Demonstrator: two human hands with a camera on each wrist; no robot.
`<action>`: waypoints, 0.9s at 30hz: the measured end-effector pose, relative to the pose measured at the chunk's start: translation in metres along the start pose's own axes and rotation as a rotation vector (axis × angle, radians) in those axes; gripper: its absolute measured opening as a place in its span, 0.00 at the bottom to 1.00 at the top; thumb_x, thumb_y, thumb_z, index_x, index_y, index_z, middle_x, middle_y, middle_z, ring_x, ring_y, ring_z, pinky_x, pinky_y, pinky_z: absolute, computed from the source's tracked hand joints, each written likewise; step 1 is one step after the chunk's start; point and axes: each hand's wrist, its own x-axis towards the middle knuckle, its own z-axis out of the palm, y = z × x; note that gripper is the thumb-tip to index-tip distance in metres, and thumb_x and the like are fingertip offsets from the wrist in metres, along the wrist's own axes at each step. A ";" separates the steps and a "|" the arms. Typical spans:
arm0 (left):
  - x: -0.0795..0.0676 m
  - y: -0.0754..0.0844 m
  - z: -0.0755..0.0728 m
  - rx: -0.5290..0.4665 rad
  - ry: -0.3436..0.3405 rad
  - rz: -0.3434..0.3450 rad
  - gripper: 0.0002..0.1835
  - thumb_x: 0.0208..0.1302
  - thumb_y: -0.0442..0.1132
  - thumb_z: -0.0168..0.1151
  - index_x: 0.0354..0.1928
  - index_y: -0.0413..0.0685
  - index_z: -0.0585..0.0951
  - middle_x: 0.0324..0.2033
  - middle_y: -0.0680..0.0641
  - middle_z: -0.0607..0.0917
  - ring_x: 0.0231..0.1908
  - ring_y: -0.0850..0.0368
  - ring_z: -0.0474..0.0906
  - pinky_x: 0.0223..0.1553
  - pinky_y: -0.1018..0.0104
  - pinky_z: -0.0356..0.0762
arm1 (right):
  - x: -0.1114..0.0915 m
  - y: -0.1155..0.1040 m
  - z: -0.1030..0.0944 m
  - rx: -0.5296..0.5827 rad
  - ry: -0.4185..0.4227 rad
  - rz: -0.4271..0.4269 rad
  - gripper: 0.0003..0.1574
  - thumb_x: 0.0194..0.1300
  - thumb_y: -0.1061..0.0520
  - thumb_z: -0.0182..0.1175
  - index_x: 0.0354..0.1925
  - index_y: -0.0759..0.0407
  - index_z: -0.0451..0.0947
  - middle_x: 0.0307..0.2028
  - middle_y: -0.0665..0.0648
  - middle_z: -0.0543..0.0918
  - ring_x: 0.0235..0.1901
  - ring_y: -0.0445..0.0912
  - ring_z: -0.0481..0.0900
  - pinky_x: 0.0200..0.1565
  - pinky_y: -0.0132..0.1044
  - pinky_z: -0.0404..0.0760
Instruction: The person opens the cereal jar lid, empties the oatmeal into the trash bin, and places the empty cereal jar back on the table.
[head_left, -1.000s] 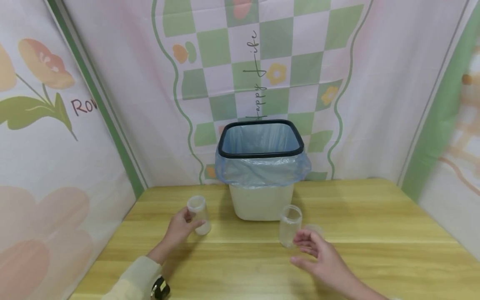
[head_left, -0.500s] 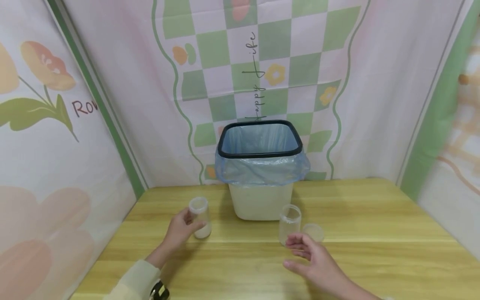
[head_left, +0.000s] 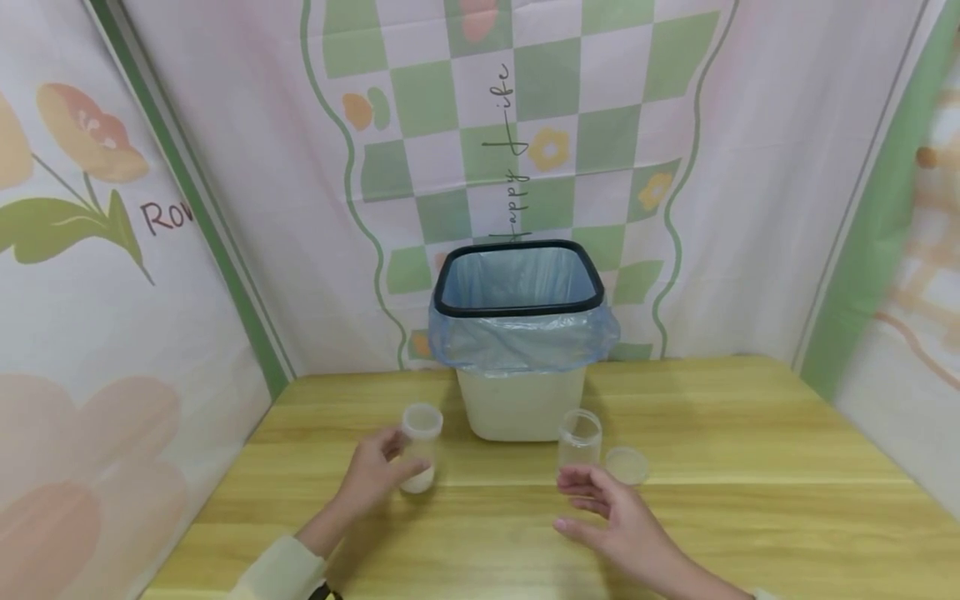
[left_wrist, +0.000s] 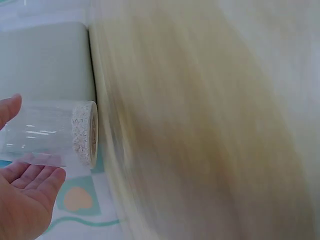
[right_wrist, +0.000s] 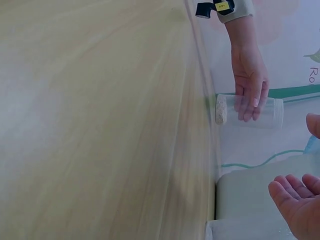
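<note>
My left hand (head_left: pixel 372 475) grips a clear plastic jar (head_left: pixel 422 422) round its side, thumb in front. A layer of pale, crumbly grains (left_wrist: pixel 82 132) covers that jar's bottom. The jar stands upright; whether it touches the table I cannot tell. On the right, a second clear jar (head_left: pixel 580 437) stands uncapped, its lower part hidden behind my right hand (head_left: pixel 618 525). That hand has its fingers loosely bent, thumb apart, with nothing between them. Beside the second jar lies a round translucent lid (head_left: pixel 627 465). In the right wrist view, part of the second jar (right_wrist: pixel 250 231) shows at the bottom edge.
A cream waste bin (head_left: pixel 521 404) with a black rim and a blue liner bag (head_left: pixel 525 343) stands behind the jars, near the back of the wooden table (head_left: pixel 480 542). Patterned curtains (head_left: pixel 622 75) hang behind the table and at both sides.
My left hand has carried the grain-holding jar to the right and toward me. My right hand has drifted left, now in front of the second jar, which, like the lid, stays put.
</note>
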 end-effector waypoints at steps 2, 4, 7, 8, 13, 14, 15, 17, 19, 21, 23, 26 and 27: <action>-0.003 0.002 0.003 0.000 -0.020 0.002 0.31 0.48 0.39 0.78 0.54 0.34 0.78 0.51 0.38 0.81 0.54 0.40 0.77 0.57 0.51 0.71 | 0.001 -0.001 0.001 0.011 0.005 0.006 0.36 0.59 0.57 0.69 0.58 0.75 0.67 0.52 0.65 0.78 0.52 0.52 0.78 0.53 0.34 0.77; -0.007 0.005 0.006 0.000 -0.043 0.012 0.32 0.48 0.40 0.78 0.54 0.34 0.78 0.51 0.37 0.81 0.54 0.41 0.77 0.58 0.51 0.71 | 0.002 -0.002 0.003 0.022 0.014 0.015 0.36 0.59 0.58 0.69 0.58 0.74 0.68 0.53 0.64 0.78 0.52 0.49 0.78 0.53 0.33 0.76; -0.011 0.009 0.010 0.005 -0.083 0.044 0.33 0.49 0.41 0.77 0.56 0.33 0.77 0.51 0.37 0.81 0.54 0.41 0.77 0.57 0.51 0.72 | 0.002 -0.003 0.005 0.033 0.019 0.005 0.34 0.60 0.59 0.69 0.58 0.74 0.68 0.53 0.65 0.78 0.52 0.48 0.78 0.53 0.32 0.76; -0.013 0.010 0.012 0.008 -0.099 0.054 0.33 0.50 0.42 0.77 0.56 0.33 0.77 0.52 0.37 0.81 0.54 0.41 0.77 0.57 0.51 0.72 | 0.003 -0.003 0.005 0.036 0.021 0.000 0.34 0.60 0.59 0.68 0.58 0.74 0.68 0.53 0.65 0.78 0.52 0.48 0.78 0.53 0.32 0.76; -0.020 0.021 0.021 0.002 -0.156 0.095 0.32 0.51 0.44 0.76 0.56 0.36 0.78 0.51 0.39 0.81 0.53 0.44 0.78 0.57 0.50 0.72 | 0.004 -0.004 0.010 0.051 0.033 -0.011 0.32 0.61 0.60 0.67 0.58 0.73 0.69 0.54 0.65 0.78 0.53 0.49 0.77 0.54 0.33 0.76; -0.022 0.023 0.023 -0.001 -0.163 0.096 0.32 0.51 0.44 0.76 0.56 0.37 0.78 0.51 0.40 0.82 0.53 0.44 0.78 0.57 0.50 0.72 | 0.004 -0.005 0.012 0.054 0.040 -0.008 0.32 0.61 0.60 0.67 0.58 0.73 0.69 0.54 0.65 0.78 0.53 0.49 0.77 0.54 0.33 0.76; -0.023 0.025 0.024 -0.007 -0.169 0.099 0.31 0.51 0.44 0.76 0.56 0.38 0.78 0.51 0.41 0.82 0.53 0.45 0.78 0.57 0.50 0.72 | 0.004 -0.006 0.013 0.062 0.050 0.000 0.31 0.61 0.60 0.68 0.58 0.73 0.69 0.54 0.64 0.78 0.53 0.49 0.77 0.54 0.33 0.76; -0.027 0.028 0.027 -0.010 -0.175 0.108 0.30 0.51 0.44 0.76 0.55 0.39 0.79 0.50 0.42 0.83 0.52 0.45 0.79 0.56 0.50 0.74 | 0.006 -0.008 0.017 0.077 0.076 0.015 0.30 0.60 0.61 0.68 0.57 0.72 0.70 0.53 0.63 0.78 0.53 0.47 0.77 0.54 0.33 0.76; -0.030 0.032 0.030 0.005 -0.177 0.116 0.30 0.51 0.45 0.76 0.55 0.40 0.79 0.49 0.44 0.83 0.51 0.46 0.79 0.55 0.52 0.75 | 0.007 -0.010 0.021 0.096 0.103 0.030 0.29 0.59 0.62 0.68 0.56 0.71 0.71 0.53 0.62 0.79 0.53 0.46 0.77 0.54 0.33 0.76; -0.033 0.034 0.033 0.024 -0.173 0.127 0.30 0.51 0.46 0.76 0.54 0.40 0.80 0.49 0.45 0.83 0.50 0.46 0.79 0.53 0.54 0.76 | 0.008 -0.013 0.025 0.119 0.123 0.046 0.28 0.59 0.62 0.68 0.56 0.70 0.72 0.53 0.61 0.79 0.52 0.45 0.77 0.55 0.33 0.75; -0.036 0.037 0.036 0.048 -0.168 0.143 0.30 0.50 0.47 0.76 0.54 0.40 0.80 0.48 0.45 0.83 0.49 0.48 0.80 0.52 0.56 0.78 | 0.009 -0.015 0.029 0.139 0.135 0.058 0.28 0.59 0.62 0.68 0.56 0.69 0.72 0.52 0.60 0.79 0.52 0.45 0.77 0.55 0.34 0.75; -0.040 0.042 0.040 0.065 -0.162 0.168 0.30 0.49 0.47 0.77 0.52 0.39 0.80 0.46 0.45 0.84 0.47 0.49 0.81 0.50 0.55 0.79 | 0.009 -0.018 0.034 0.168 0.145 0.079 0.28 0.60 0.63 0.67 0.56 0.68 0.71 0.53 0.60 0.78 0.53 0.45 0.76 0.56 0.35 0.75; -0.041 0.044 0.042 0.070 -0.161 0.179 0.30 0.49 0.47 0.77 0.52 0.39 0.80 0.46 0.44 0.84 0.47 0.49 0.81 0.49 0.55 0.79 | 0.009 -0.018 0.036 0.177 0.152 0.086 0.28 0.60 0.63 0.67 0.56 0.68 0.71 0.53 0.60 0.78 0.53 0.45 0.76 0.56 0.35 0.75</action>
